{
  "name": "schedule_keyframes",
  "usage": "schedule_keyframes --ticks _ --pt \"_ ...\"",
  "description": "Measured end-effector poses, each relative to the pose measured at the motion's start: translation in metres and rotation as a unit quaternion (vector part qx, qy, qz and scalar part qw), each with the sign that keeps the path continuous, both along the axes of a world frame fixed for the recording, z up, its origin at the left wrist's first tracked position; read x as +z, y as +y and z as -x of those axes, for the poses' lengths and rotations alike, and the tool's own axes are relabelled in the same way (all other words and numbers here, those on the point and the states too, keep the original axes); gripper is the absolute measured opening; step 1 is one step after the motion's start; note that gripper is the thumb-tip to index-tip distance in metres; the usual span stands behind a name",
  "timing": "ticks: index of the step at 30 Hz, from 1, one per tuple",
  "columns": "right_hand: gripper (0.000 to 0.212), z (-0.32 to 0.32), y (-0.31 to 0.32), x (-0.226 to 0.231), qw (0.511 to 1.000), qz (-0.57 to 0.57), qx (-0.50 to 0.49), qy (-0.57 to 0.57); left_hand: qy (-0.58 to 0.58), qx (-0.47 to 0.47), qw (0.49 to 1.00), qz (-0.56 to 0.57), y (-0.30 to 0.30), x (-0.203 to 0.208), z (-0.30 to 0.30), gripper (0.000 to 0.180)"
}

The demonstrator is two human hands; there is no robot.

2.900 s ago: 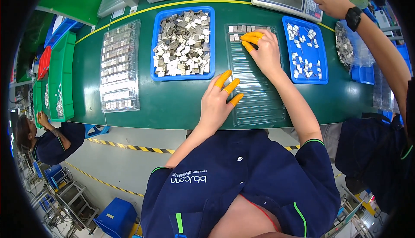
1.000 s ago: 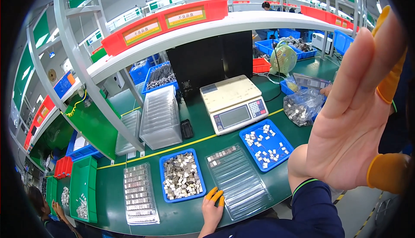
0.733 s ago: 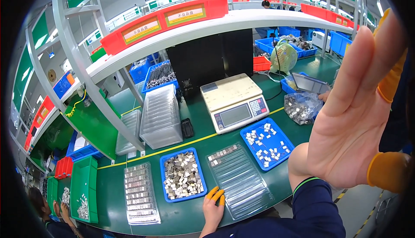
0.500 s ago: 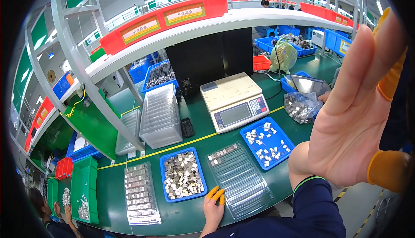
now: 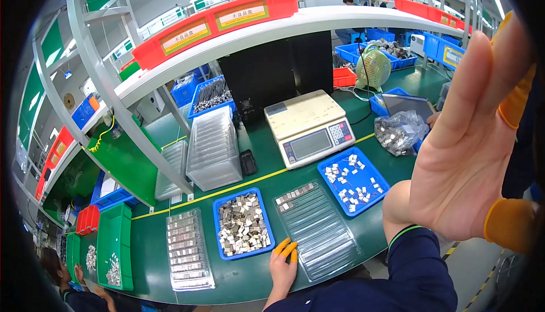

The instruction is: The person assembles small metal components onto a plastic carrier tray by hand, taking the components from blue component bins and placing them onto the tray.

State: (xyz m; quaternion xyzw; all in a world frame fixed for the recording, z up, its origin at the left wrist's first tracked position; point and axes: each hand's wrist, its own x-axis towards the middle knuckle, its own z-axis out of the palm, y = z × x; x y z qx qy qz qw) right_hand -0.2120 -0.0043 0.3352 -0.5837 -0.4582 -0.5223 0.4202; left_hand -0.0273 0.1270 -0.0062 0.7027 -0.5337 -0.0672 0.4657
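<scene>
My left hand, with orange covers on its fingertips, rests at the left edge of a clear ribbed plastic tray, fingers stretched out. A few small silvery blocks fill the tray's far end. Raised close to the camera at the right, my right hand shows its palm; its fingers are straight and hold nothing. Orange covers show on it too, and its fingertips blend into the dark rim. Left of my left hand, a blue tray is heaped with metal blocks. Another blue tray holds white pieces with thin leads.
A weighing scale stands behind the trays. Stacked clear trays are to its left, a bag of metal parts to its right. A filled clear tray lies at left. A co-worker sits beside a green bin. A shelf spans overhead.
The whole view has shifted slightly. Both my hands keep nearly the same place and pose. At far left, the co-worker's hands have moved a little.
</scene>
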Motion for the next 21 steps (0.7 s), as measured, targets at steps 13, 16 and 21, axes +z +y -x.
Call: schedule_keyframes --ticks 13,16,21 --pt "0.029 -0.046 -0.078 -0.137 0.770 -0.159 -0.591 0.181 0.008 0.011 1.000 0.010 -0.015 0.005 -0.002 0.022" --pt "0.052 -0.024 -0.120 -0.237 0.543 -0.012 -0.677 0.498 0.007 -0.002 1.000 0.003 -0.016 0.002 0.000 0.022" --pt "0.059 -0.009 -0.128 -0.310 0.446 -0.141 -0.658 0.590 0.013 0.015 1.000 -0.002 -0.007 0.004 -0.002 0.023"
